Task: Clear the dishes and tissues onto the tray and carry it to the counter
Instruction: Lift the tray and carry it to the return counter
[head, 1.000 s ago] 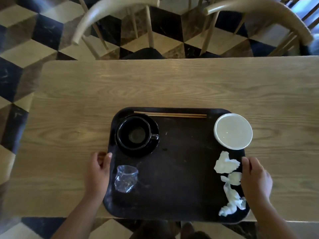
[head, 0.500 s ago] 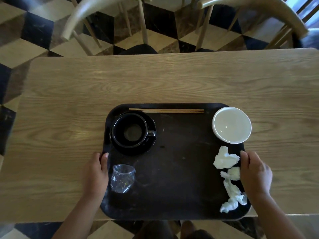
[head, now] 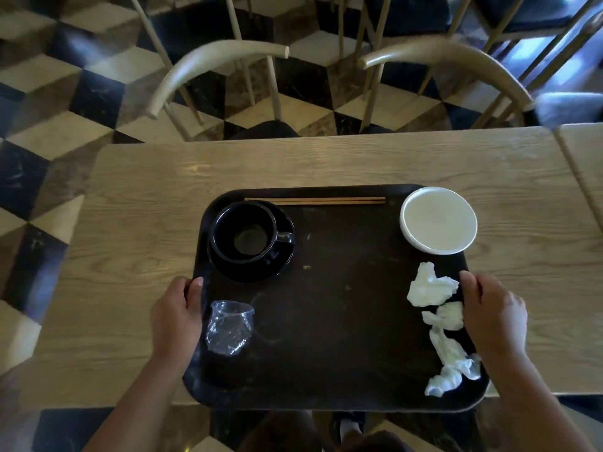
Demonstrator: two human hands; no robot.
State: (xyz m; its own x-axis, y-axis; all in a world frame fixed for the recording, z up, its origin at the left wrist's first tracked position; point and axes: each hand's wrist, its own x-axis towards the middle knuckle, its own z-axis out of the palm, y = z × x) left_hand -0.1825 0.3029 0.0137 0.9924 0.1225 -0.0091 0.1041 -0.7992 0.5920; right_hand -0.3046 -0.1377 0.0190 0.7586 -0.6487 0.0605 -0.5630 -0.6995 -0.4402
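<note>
hands [head: 177, 316] gripping tray [head: 342, 321], no legible writing

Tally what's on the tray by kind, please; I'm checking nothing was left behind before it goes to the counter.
Black cup: 1
Black saucer: 1
White bowl: 1
Crumpled clear plastic cup: 1
Chopsticks: 1 pair
Crumpled white tissues: 3 wads, as far as I can separate them
Total: 8

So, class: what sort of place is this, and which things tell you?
Probably a cafe or restaurant: a serving tray of used dishes on a wooden table, matching chairs, and a patterned tile floor.
</note>
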